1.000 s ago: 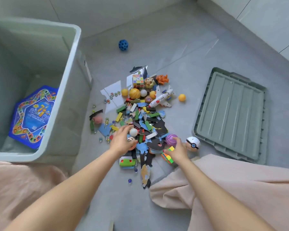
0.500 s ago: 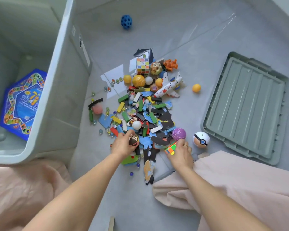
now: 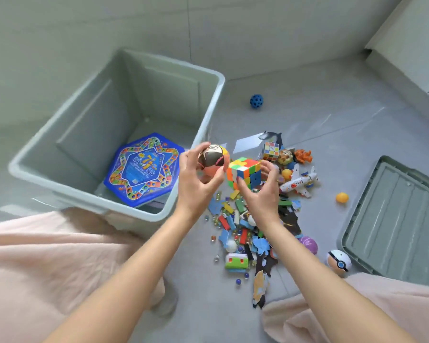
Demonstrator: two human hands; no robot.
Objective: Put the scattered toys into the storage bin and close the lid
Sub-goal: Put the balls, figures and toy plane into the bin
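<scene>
My left hand [image 3: 198, 179] grips a round ball printed with a cartoon face [image 3: 212, 159], raised beside the right rim of the grey-green storage bin [image 3: 67, 115]. My right hand [image 3: 260, 194] holds a colourful puzzle cube [image 3: 244, 173] just right of that ball, above the toy pile [image 3: 248, 219]. A blue hexagonal game board [image 3: 143, 172] lies inside the bin. The bin's lid [image 3: 396, 219] rests flat on the floor at the right.
On the floor lie a second puzzle cube [image 3: 271, 151], a toy plane [image 3: 299, 183], a blue holed ball [image 3: 256, 101], an orange ball [image 3: 342, 197], a purple ball [image 3: 308, 243], a white-and-blue ball [image 3: 338, 262], marbles and puzzle pieces. Pink-clad knees frame both lower corners.
Both hands have lifted off the pile, the left with the face ball and the right with the puzzle cube, and moved up toward the bin. The view has swung left onto the bin.
</scene>
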